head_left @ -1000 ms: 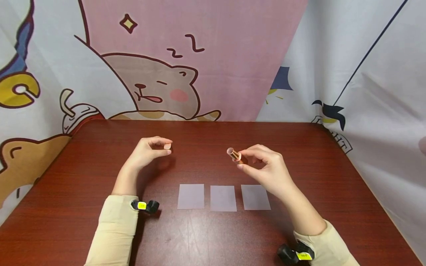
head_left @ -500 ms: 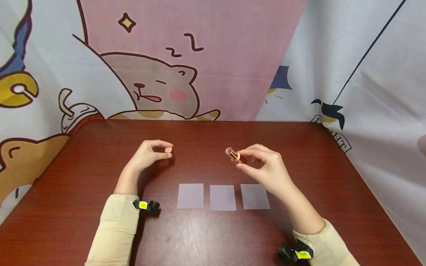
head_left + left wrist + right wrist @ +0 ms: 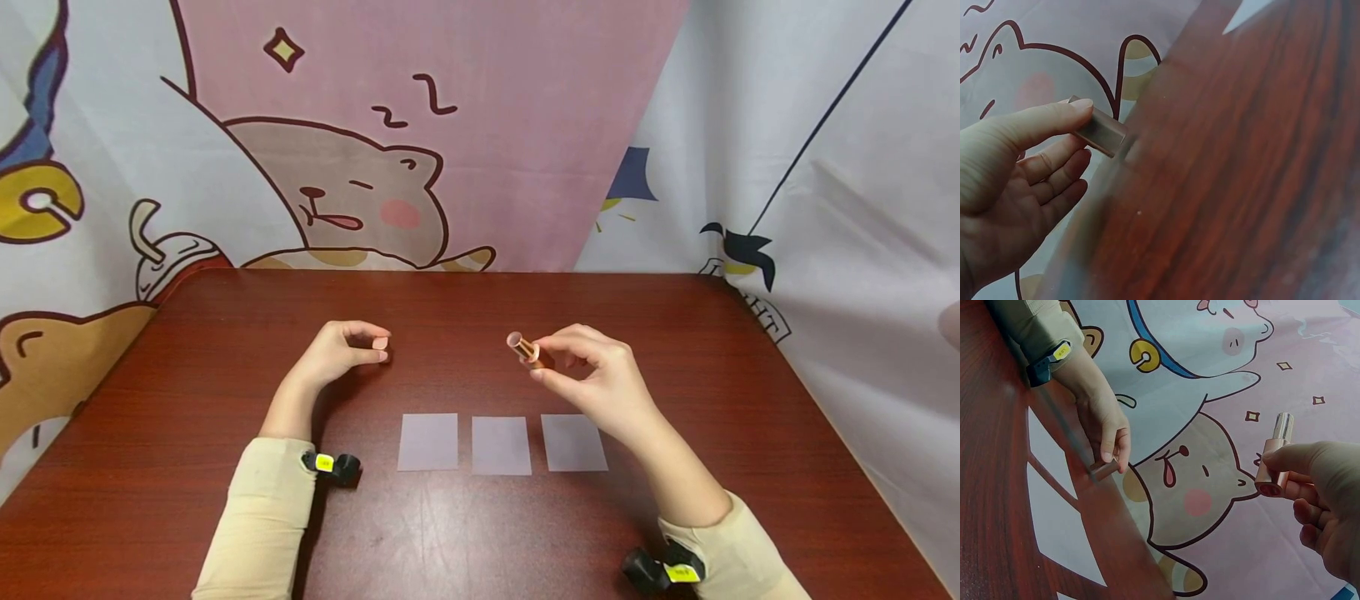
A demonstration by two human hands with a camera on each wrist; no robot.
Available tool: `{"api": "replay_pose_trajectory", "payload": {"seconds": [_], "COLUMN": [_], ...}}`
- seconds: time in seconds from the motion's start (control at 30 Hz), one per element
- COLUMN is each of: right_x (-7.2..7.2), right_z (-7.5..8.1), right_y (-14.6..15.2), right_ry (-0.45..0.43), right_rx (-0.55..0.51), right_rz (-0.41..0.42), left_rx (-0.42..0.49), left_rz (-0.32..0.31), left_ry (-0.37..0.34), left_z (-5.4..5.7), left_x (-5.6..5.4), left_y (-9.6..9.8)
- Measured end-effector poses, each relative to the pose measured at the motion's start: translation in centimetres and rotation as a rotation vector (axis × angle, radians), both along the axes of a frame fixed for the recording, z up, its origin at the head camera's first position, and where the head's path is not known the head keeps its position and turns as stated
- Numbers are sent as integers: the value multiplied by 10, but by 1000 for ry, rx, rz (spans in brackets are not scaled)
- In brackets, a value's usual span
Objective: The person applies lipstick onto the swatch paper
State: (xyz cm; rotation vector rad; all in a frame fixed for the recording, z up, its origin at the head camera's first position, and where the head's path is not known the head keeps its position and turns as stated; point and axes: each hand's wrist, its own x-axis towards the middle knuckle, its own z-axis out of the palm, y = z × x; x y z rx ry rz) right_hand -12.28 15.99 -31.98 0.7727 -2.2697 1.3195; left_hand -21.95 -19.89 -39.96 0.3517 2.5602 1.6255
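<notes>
Lowering the cap [image 3: 381, 343] toward the table [image 3: 750, 408] with the left hand [image 3: 339, 350], pinching it between thumb and fingers. Cannot tell whether touching the wood. Gripping the tube [image 3: 524, 348] in the right hand [image 3: 603, 375], by its wider part between thumb and fingers, above the table, with the slim metal end tilting up and to the left. Releasing nothing from either hand. Keeping cap and tube well apart, one to each hand; by the look of it, handling two separate pieces, with the slim end left exposed. Compared with a second ago, showing the left hand and cap slightly lower in the head view, but the right hand and tube almost unmoved. Lying in a row as before, just apart: three papers [image 3: 427, 442], untouched.
</notes>
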Motion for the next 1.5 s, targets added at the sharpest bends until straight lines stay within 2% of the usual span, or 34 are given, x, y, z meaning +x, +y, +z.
{"api": "replay_pose_trajectory", "payload": {"seconds": [0.53, 0.8, 0.9, 1.1, 1.33, 1.5], "right_x": [0, 1, 1, 2, 2, 2], "right_z": [0, 3, 3, 3, 2, 2], "right_y": [-1, 0, 0, 0, 0, -1], "right_ry": [20, 7, 7, 17, 23, 28], "right_rx": [5, -3, -4, -5, -18, -22], "right_rz": [-1, 4, 3, 3, 9, 4], "left_rx": [21, 7, -13, -40, 63, 106], "left_rz": [-33, -41, -41, -12, 16, 16], "left_ry": [0, -11, 9, 107, 147, 225], "left_z": [-4, -1, 3, 16, 35, 50], "left_x": [-1, -1, 0, 3, 10, 16], "left_y": [-2, -1, 1, 6, 14, 21]}}
